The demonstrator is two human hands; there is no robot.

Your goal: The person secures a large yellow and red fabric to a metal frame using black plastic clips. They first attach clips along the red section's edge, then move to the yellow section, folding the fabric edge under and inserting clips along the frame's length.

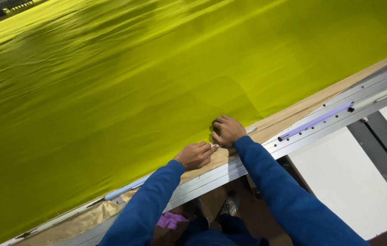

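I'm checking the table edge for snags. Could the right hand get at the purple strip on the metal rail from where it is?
Probably yes: the right hand rests at the fabric's edge, and the purple strip lies uncovered along the rail on that side.

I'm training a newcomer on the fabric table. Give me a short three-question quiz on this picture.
1. True or false: both hands rest at the near edge of the cloth.
2. What colour is the cloth? A) red B) yellow-green C) white
3. What lies under the cloth along the table edge?

Key:
1. True: the left hand and the right hand sit close together at the edge of the cloth.
2. B.
3. Brown paper, beside the metal rail.
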